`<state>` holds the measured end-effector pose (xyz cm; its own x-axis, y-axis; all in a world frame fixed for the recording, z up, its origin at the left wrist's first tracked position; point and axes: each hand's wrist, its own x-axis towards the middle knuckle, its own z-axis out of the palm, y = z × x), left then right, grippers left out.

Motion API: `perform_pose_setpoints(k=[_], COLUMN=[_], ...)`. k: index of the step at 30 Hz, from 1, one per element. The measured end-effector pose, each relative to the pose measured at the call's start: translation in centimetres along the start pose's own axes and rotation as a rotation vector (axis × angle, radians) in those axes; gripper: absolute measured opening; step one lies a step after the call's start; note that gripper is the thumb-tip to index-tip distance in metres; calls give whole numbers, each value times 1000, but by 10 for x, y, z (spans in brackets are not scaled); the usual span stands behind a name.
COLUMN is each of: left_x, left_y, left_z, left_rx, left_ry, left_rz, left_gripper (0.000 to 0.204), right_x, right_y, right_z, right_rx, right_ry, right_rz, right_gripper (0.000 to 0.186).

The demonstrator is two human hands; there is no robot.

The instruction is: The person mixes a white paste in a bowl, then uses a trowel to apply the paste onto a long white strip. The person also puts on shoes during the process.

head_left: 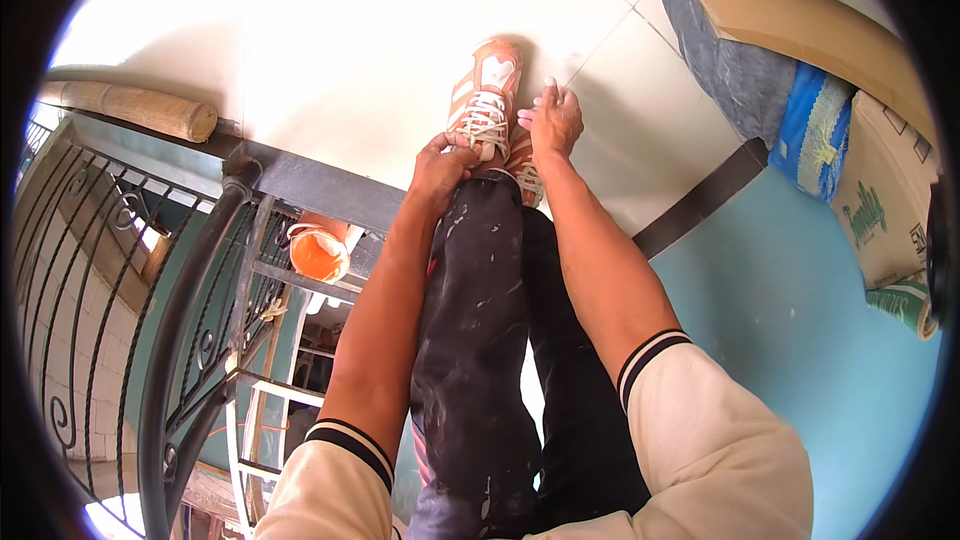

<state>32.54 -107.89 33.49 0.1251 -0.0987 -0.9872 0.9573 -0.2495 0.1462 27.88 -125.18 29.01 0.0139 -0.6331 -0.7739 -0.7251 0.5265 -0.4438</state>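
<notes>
An orange sneaker (485,90) with white stripes and white laces is on my raised foot in the centre, with a second sneaker (530,185) partly hidden behind it. My left hand (447,162) is closed on the first shoe's near end, around the heel collar by the ankle. My right hand (552,120) is just right of that shoe, open, its fingers apart and holding nothing. Dark paint-spotted trousers (475,340) cover both my legs between my forearms.
A black curled-iron railing (180,320) and a metal ladder (300,275) stand left, near an orange bucket (318,255). A bamboo pole (130,102) lies by the tiled floor's edge (650,30). Cardboard (865,190) and blue packaging (800,120) lean right, above a light blue wall (760,360).
</notes>
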Motion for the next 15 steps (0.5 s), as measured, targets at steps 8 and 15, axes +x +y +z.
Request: perform_pose_setpoints(k=[8,15], left_x=[-3,-5], left_y=[38,39], left_z=[6,6], left_rx=[142,206], left_ry=[24,-25], left_rz=[-75,-45], left_gripper=[28,29], right_x=[-46,-43], right_y=[65,73], right_z=[-39,-40], right_rx=[-448,-502], right_ry=[-469,-445], right_rz=[-415,-604], right_gripper=[49,31])
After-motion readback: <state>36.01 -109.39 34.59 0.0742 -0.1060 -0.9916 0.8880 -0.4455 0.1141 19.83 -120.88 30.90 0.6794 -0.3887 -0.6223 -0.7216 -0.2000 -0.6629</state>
